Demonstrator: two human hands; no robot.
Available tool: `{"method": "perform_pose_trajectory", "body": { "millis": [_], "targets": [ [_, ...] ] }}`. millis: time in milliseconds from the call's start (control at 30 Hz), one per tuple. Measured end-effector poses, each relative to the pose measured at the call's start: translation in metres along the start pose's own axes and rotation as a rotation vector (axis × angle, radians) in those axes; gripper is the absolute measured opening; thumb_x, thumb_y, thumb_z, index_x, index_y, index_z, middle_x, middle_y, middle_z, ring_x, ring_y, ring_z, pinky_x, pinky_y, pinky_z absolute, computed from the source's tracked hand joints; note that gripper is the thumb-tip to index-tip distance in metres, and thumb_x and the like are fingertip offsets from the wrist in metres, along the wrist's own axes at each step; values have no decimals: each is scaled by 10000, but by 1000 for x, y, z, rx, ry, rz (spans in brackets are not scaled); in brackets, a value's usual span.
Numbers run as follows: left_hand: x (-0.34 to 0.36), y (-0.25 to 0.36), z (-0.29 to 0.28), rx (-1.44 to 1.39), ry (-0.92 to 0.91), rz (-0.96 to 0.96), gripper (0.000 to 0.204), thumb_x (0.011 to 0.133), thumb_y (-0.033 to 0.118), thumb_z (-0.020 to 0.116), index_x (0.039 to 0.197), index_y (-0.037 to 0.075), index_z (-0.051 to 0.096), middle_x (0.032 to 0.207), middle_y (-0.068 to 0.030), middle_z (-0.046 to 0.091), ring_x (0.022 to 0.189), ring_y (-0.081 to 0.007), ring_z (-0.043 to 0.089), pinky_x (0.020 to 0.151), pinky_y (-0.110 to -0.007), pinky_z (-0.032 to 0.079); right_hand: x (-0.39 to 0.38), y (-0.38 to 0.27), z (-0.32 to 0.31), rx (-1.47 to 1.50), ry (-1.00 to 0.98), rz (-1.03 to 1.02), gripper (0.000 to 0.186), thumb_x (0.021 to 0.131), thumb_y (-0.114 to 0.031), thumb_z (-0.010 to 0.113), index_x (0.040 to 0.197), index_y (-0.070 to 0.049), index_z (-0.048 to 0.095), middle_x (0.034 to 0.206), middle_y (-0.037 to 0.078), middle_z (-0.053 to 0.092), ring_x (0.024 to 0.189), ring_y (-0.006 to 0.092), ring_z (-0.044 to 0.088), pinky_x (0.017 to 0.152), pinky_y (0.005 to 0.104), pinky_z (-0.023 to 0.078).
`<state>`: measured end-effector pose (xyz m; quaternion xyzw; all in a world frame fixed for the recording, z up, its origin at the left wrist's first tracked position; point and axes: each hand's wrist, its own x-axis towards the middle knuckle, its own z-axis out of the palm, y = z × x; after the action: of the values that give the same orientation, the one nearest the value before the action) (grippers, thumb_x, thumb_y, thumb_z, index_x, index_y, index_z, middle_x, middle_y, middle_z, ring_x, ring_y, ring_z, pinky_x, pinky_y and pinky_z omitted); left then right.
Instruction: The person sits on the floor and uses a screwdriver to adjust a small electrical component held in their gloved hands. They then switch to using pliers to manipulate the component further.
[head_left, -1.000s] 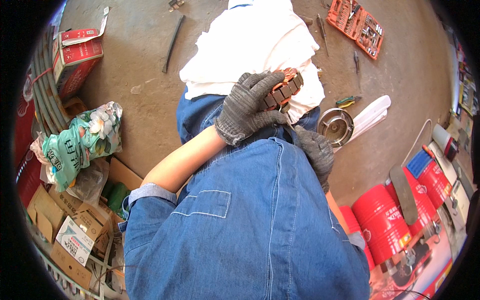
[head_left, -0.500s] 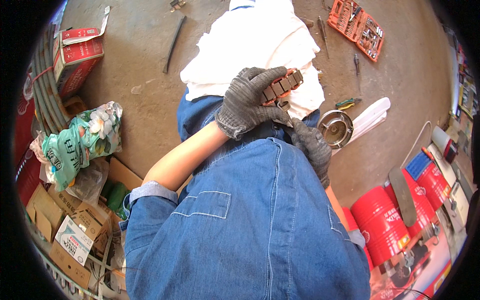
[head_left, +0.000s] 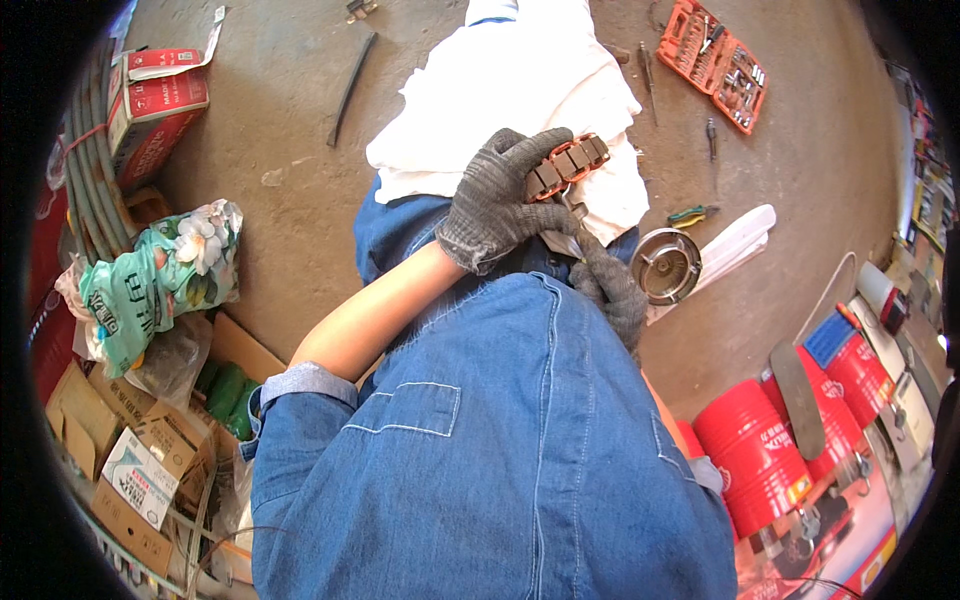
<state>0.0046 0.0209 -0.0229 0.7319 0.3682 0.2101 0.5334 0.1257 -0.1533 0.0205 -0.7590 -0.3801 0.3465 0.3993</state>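
My left hand (head_left: 500,195), in a dark grey knit glove, is closed around what looks like a motor stator (head_left: 568,166). It shows blocky grey-brown metal segments in a curve with orange edging, held tilted over the white cloth (head_left: 500,90) on my lap. Just below it, my right hand (head_left: 612,290), gloved alike, has its fingers curled close under the left one. A thin pale flat piece (head_left: 560,243) shows between the two hands; its far end and kind are hidden. Whatever my right fingers pinch is too small and covered to name.
To my right on the floor lie a round metal housing (head_left: 667,266), pliers (head_left: 692,216), white cloth strips (head_left: 740,243) and an orange socket set (head_left: 712,65). Red drums (head_left: 750,455) stand at the lower right. Cartons (head_left: 140,478) and a green bag (head_left: 140,300) are on the left.
My right hand has shifted slightly left and up toward the left one. The stator has turned a little in my left hand, and more of the pale flat piece shows.
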Motion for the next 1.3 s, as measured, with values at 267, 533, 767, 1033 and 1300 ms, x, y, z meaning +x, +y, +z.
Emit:
{"method": "perform_pose_trajectory", "body": {
  "millis": [267, 533, 767, 1033, 1300],
  "targets": [
    [1, -3, 1, -51, 4, -5, 875, 589, 446, 906, 1335, 126, 580, 1062, -95, 588, 976, -247, 586, 869, -370, 507, 17, -17, -16, -430, 15, -234, 334, 830, 60, 693, 1159, 1, 695, 914, 131, 703, 841, 200, 681, 735, 323, 532],
    [6, -1, -6, -93, -33, -61, 883, 588, 449, 914, 1336, 121, 578, 1081, -88, 575, 1022, -244, 576, 919, -368, 498, 23, -21, -31, -394, -66, -254, 346, 835, 50, 677, 1175, -15, 694, 871, 130, 683, 771, 217, 651, 712, 338, 523],
    [4, -3, -7, -81, -51, -18, 878, 597, 433, 913, 1346, 127, 571, 1093, -87, 566, 1025, -235, 566, 923, -359, 497, 33, -29, -34, -484, -126, -292, 390, 817, -69, 728, 1204, -91, 687, 865, 130, 660, 757, 287, 651, 671, 385, 517],
    [2, -5, -3, -77, -45, -4, 896, 597, 446, 905, 1362, 131, 561, 1081, -78, 557, 1013, -226, 560, 916, -353, 502, 31, -32, -36, -458, -162, -243, 381, 822, 32, 705, 1197, -30, 687, 976, 149, 713, 865, 253, 680, 789, 343, 531],
    [2, -4, -4, -53, -46, 11, 903, 593, 450, 906, 1363, 133, 557, 1083, -80, 557, 1012, -230, 559, 916, -357, 504, 30, -34, -37, -457, -178, -203, 355, 825, 32, 706, 1177, -9, 689, 1017, 152, 720, 906, 251, 688, 816, 345, 531]
  ]
}}
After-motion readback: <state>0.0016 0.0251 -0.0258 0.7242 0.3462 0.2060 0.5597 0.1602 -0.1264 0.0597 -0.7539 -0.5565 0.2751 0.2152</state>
